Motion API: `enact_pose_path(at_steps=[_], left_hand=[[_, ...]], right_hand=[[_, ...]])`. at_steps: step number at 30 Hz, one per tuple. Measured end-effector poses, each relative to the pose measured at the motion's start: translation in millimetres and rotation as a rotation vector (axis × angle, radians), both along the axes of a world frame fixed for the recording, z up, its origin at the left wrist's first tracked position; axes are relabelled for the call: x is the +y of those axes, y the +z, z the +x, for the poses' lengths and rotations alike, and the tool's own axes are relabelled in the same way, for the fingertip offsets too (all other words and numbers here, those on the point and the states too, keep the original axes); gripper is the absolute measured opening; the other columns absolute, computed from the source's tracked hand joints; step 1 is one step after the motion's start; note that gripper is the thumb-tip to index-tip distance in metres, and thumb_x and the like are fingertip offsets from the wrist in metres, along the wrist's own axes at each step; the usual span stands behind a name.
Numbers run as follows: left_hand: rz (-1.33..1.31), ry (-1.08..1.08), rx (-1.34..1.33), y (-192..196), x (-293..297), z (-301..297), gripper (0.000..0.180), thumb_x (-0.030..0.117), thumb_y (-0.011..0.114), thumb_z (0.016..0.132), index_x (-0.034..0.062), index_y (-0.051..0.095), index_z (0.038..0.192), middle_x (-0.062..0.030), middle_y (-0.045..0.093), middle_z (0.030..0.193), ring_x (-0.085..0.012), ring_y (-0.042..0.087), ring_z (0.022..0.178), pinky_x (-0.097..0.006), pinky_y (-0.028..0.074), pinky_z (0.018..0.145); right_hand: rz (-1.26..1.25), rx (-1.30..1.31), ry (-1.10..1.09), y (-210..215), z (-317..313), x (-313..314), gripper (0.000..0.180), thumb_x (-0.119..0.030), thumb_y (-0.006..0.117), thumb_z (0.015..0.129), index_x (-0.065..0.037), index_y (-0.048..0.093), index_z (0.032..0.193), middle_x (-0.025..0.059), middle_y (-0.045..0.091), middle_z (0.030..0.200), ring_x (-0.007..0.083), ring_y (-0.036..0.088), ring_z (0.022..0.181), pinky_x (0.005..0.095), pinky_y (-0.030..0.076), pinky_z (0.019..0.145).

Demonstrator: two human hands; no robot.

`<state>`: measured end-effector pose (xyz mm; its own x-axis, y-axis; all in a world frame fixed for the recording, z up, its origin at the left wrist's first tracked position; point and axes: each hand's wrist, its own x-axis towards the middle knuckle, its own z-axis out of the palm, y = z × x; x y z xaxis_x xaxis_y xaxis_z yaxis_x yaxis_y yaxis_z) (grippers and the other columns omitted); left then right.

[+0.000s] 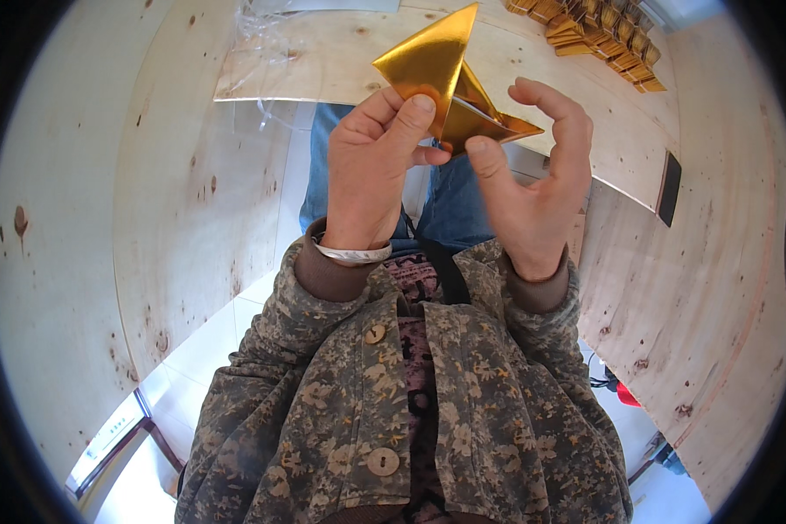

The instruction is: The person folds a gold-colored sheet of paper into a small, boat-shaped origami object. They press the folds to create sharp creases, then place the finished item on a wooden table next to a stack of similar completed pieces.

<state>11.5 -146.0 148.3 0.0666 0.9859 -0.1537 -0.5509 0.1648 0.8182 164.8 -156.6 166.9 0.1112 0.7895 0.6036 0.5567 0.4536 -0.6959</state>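
A shiny gold sheet of paper point(432, 61), partly folded into pointed triangular flaps, is held up in front of my chest. My left hand point(375, 166) pinches it from the left, thumb pressed on the fold near its middle. My right hand point(533, 175) grips the lower right flap, thumb under the paper and fingers curled above its tip. Both hands are close together, above my blue-trousered lap.
A pale wooden table point(341, 61) lies ahead, with a row of several folded gold paper pieces point(598, 35) at the far right and clear plastic wrapping point(266, 39) at the far left. Plywood panels point(105, 218) stand on both sides. White floor tiles point(192, 367) show below.
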Motion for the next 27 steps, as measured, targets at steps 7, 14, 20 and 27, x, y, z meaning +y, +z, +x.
enact_pose_path(at_steps=[7, 14, 20, 27], left_hand=[[-0.01, -0.035, 0.061, 1.3, -1.5, 0.6, 0.025, 0.016, 0.068, 0.098, 0.0001, 0.068, 0.118, -0.0049, 0.073, 0.104, -0.0105, 0.069, 0.088, -0.023, 0.057, 0.069], [0.114, -0.031, 0.154, 2.3, -5.8, 3.3, 0.023, 0.006, 0.069, 0.095, -0.0023, 0.067, 0.116, -0.0064, 0.074, 0.103, -0.0097, 0.069, 0.086, -0.023, 0.056, 0.074], [0.478, 0.348, 0.473, -1.5, -1.3, 6.9, 0.018, -0.003, 0.074, 0.087, 0.0008, 0.072, 0.104, -0.0103, 0.074, 0.106, -0.0168, 0.07, 0.092, -0.028, 0.056, 0.082], [0.966, 0.744, 1.155, -5.4, 2.5, -15.1, 0.029, 0.005, 0.08, 0.066, 0.0198, 0.08, 0.092, -0.0066, 0.066, 0.122, -0.0241, 0.054, 0.109, -0.036, 0.04, 0.093]], right_hand=[[-0.382, 0.258, 0.08, 6.2, 5.6, -2.0, 0.021, -0.006, 0.079, 0.08, 0.0, 0.068, 0.096, 0.0068, 0.069, 0.087, 0.0171, 0.065, 0.082, 0.0304, 0.053, 0.076], [-0.421, 0.389, 0.107, 4.8, 4.4, -4.3, 0.015, -0.002, 0.076, 0.085, 0.0, 0.067, 0.096, 0.0029, 0.07, 0.087, 0.0114, 0.064, 0.083, 0.0263, 0.053, 0.076], [-0.182, 0.187, -0.001, -8.0, 0.1, 4.3, 0.036, -0.011, 0.078, 0.086, -0.001, 0.064, 0.117, 0.005, 0.069, 0.1, 0.0123, 0.063, 0.096, 0.0282, 0.05, 0.09], [-0.663, 0.996, 0.505, 1.9, -12.6, -26.2, 0.044, -0.03, 0.075, 0.093, 0.004, 0.064, 0.119, 0.0098, 0.071, 0.106, 0.0171, 0.067, 0.094, 0.03, 0.052, 0.088]])
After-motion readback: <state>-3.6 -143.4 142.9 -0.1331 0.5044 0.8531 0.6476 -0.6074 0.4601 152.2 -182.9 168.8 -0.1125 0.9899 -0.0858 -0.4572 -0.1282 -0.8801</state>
